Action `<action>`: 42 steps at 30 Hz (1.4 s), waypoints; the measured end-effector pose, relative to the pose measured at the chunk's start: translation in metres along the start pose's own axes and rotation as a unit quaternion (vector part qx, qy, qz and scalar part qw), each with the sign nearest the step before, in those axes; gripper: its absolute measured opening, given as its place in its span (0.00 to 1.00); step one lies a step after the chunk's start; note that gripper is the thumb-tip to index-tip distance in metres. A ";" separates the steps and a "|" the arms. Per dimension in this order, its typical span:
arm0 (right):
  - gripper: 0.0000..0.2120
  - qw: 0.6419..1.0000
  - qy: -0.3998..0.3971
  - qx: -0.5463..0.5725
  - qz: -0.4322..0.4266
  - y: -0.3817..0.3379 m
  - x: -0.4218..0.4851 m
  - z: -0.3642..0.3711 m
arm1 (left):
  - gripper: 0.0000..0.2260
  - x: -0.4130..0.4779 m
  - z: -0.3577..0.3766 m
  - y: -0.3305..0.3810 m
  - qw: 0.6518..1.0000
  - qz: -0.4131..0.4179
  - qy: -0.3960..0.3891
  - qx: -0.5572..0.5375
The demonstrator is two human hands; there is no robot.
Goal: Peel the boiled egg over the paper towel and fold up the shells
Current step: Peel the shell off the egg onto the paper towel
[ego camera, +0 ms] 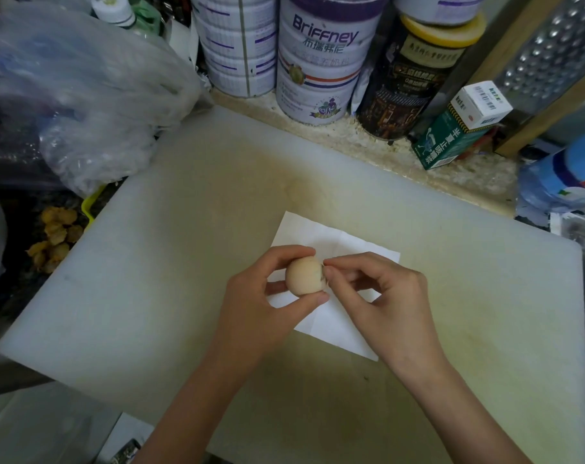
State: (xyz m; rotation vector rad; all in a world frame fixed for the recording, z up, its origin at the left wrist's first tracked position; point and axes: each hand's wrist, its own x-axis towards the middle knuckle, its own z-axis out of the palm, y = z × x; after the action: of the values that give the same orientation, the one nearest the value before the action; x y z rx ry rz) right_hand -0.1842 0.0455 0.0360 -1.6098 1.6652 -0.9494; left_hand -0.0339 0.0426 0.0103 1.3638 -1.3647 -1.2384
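Observation:
A pale brown boiled egg [304, 275] is held above a white paper towel [331, 316] that lies flat on the white cutting board [190, 262]. My left hand [261, 306] grips the egg from the left, thumb below and fingers over the top. My right hand [381, 289] meets the egg's right end, with thumb and forefinger pinching at the cracked shell there. Most of the shell still covers the egg. The towel's middle is hidden by both hands.
Behind the board stand two white tins [318, 61], a dark jar with a yellow lid [415, 72] and a green box [451, 139]. A crumpled plastic bag [83, 95] lies at the left, a blue packet [562, 175] at the right, small yellow fruits [55, 236] beside the board's left edge.

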 end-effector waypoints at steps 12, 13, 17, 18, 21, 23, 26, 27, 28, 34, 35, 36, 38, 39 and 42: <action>0.05 0.994 0.002 0.053 0.091 0.006 0.008 -0.002 | 0.19 -0.003 0.002 -0.002 1.000 -0.017 0.010 -0.003; 0.05 0.990 0.000 0.082 0.113 0.007 0.008 -0.003 | 0.19 -0.003 0.001 -0.003 1.000 -0.022 0.011 -0.007; 0.06 0.986 0.003 0.068 0.149 0.018 0.010 -0.003 | 0.18 -0.002 0.000 -0.007 0.998 -0.043 0.020 -0.046; 0.06 0.989 -0.002 0.031 0.146 0.022 0.010 -0.001 | 0.19 -0.002 0.000 -0.008 0.997 -0.048 0.021 -0.061; 0.07 0.988 -0.024 -0.046 0.143 0.033 0.007 0.006 | 0.19 -0.002 0.001 -0.011 0.993 -0.057 0.014 -0.100; 0.06 0.988 -0.033 -0.052 0.141 0.036 0.004 0.008 | 0.20 -0.002 0.000 -0.011 0.993 -0.056 0.009 -0.105; 0.05 0.991 -0.041 -0.047 0.118 0.033 0.002 0.004 | 0.20 -0.001 0.000 -0.012 0.993 -0.060 0.013 -0.103; 0.06 0.993 -0.042 -0.042 0.106 0.029 0.001 0.002 | 0.20 -0.001 0.000 -0.012 0.993 -0.059 0.016 -0.097; 0.07 0.994 -0.041 -0.027 0.095 0.024 0.000 -0.001 | 0.20 -0.001 -0.001 -0.011 0.995 -0.056 0.018 -0.086; 0.05 0.985 -0.055 0.072 0.148 -0.005 -0.004 0.002 | 0.19 -0.003 0.005 -0.006 0.999 0.005 0.036 -0.002; 0.04 0.985 -0.051 0.068 0.152 -0.007 -0.003 0.004 | 0.19 -0.004 0.006 -0.005 0.999 0.011 0.041 0.008; 0.04 0.984 -0.046 0.067 0.156 -0.007 -0.002 0.005 | 0.20 -0.004 0.006 -0.005 0.999 0.017 0.045 0.019; 0.05 0.984 -0.044 0.069 0.161 -0.007 -0.001 0.005 | 0.22 -0.005 0.006 -0.006 0.998 0.032 0.045 0.041; 0.05 0.984 -0.046 0.067 0.160 -0.007 -0.001 0.005 | 0.24 -0.005 0.006 -0.007 0.997 0.040 0.038 0.052; 0.05 0.986 -0.050 0.051 0.149 -0.005 0.000 0.005 | 0.28 -0.005 0.004 -0.011 0.995 0.051 0.001 0.085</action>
State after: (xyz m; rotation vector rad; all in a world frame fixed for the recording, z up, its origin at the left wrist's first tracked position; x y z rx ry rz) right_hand -0.1774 0.0454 0.0379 -1.2744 1.6993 -0.7763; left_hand -0.0357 0.0486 -0.0009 1.3903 -1.5475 -1.0732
